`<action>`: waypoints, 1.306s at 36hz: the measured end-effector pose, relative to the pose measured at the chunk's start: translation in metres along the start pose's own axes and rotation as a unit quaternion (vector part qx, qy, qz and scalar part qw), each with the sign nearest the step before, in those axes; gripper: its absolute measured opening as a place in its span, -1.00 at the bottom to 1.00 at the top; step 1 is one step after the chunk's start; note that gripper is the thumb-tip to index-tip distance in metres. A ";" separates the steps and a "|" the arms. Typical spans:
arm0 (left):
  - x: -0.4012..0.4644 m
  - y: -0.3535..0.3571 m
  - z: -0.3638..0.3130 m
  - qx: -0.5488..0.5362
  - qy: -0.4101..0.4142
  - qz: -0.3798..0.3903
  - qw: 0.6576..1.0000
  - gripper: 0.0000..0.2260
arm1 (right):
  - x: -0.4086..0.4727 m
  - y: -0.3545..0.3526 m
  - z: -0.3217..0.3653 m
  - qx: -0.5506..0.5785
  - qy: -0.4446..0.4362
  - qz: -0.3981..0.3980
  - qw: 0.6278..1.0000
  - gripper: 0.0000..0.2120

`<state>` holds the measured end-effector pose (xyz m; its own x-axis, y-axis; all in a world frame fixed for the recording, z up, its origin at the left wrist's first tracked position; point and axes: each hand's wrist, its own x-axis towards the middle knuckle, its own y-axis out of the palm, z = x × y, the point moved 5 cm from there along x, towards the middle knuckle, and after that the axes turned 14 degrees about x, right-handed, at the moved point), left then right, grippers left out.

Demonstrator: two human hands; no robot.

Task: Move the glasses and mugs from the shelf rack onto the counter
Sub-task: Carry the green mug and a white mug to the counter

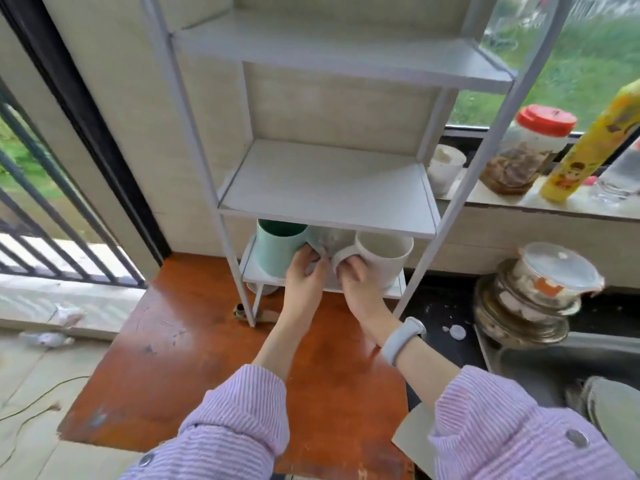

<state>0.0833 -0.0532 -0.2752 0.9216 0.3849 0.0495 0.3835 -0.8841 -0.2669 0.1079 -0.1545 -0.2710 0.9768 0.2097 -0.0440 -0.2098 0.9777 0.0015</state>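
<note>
A white metal shelf rack (327, 188) stands on the orange-brown counter (194, 358). On its low shelf stand a mint green mug (277, 249) at the left and a white mug (384, 256) at the right. Between them something pale is blurred and I cannot tell what it is. My left hand (304, 275) is closed around the green mug's handle. My right hand (356, 282) grips the white mug's handle. Both mugs still rest on the shelf, partly hidden under the shelf board above.
The rack's upper shelves hold nothing. On the window ledge at the right stand a red-lidded jar (526, 150), a yellow bottle (588, 147) and a white cup (445, 168). Stacked lidded bowls (533, 292) sit at the right beside a sink. A barred window is at the left.
</note>
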 end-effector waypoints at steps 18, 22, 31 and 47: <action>-0.042 -0.032 0.018 0.040 -0.043 -0.114 0.992 -0.73 | -0.058 -0.036 -0.018 0.132 0.054 -0.136 0.980 -0.79; -0.057 -0.040 0.015 0.074 -0.025 -0.138 0.987 -0.69 | -0.076 -0.049 -0.021 0.127 0.047 -0.134 0.982 -0.75; -0.124 -0.012 0.014 0.127 0.010 -0.075 0.989 -0.72 | -0.159 -0.106 -0.043 0.096 0.027 -0.161 0.982 -0.60; -0.350 0.238 -0.048 0.103 0.125 0.194 0.967 -0.70 | -0.431 -0.346 -0.074 0.108 0.044 -0.444 0.888 -0.56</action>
<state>-0.1452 -0.4111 -0.3095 0.9892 -0.0651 0.1310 0.0088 -0.8675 -0.4974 -0.2434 -0.5838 -0.3266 0.7435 -0.6377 -0.2015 0.6648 0.7375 0.1187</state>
